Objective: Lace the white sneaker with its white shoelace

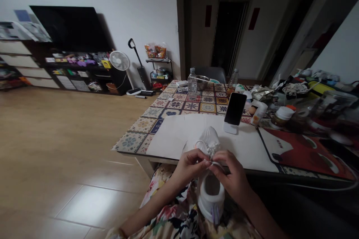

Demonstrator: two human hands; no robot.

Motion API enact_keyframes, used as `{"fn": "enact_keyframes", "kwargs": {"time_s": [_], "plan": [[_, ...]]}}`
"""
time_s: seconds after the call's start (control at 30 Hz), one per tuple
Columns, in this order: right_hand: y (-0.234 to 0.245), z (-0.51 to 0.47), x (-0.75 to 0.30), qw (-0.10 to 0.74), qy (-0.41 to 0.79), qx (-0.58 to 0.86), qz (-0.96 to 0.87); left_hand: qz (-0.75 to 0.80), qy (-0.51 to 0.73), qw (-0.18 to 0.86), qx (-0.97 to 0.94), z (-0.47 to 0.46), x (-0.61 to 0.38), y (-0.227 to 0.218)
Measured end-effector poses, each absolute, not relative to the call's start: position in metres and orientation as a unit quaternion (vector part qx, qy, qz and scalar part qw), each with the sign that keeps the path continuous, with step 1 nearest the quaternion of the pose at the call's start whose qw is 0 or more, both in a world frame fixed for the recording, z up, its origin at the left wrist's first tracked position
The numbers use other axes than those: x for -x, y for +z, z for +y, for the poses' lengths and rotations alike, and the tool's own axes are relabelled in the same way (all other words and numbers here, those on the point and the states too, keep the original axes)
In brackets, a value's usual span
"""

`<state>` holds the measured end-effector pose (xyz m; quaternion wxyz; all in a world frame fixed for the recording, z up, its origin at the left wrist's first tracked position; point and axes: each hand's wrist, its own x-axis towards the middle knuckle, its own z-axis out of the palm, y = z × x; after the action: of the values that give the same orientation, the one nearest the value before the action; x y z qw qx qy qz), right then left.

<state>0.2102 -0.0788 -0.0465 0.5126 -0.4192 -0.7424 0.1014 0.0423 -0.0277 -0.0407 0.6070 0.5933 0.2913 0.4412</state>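
A white sneaker (206, 205) rests heel toward me, partly over my lap, its toe pointing at the table. White shoelace (212, 148) lies crossed over its front. My left hand (193, 162) is closed in a pinch at the top of the lacing, thumb and forefinger together on the lace. From the other side my right hand (230, 170) also pinches the lace, its fingertips almost meeting those of the left. Both hands cover the middle of the shoe. A pale purple pull tab (215, 214) shows at the heel.
A white sheet (171, 134) covers the near tabletop. Beyond the shoe a phone (235, 108) stands on a white stand. On the right lie a red tablet case (303, 149), a white bottle (258, 114) and a lidded jar (282, 115). A clear water bottle (192, 85) stands farther back.
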Motion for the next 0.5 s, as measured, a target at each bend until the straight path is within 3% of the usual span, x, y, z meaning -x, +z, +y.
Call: {"fn": "enact_keyframes", "kwargs": {"time_s": [0.2,0.33,0.5], "plan": [[-0.041,-0.081,-0.211,0.491,-0.004,0.384,-0.782,0.287,0.422,0.631,-0.584,-0.026,-0.041,-0.042],[-0.032,-0.083,-0.214,0.472,0.036,0.33,-0.817,0.303,0.422,0.644,-0.562,-0.015,-0.041,-0.047],[-0.027,-0.085,-0.217,0.43,0.116,0.281,-0.85,0.346,0.445,0.556,-0.61,-0.002,-0.044,-0.053]]}}
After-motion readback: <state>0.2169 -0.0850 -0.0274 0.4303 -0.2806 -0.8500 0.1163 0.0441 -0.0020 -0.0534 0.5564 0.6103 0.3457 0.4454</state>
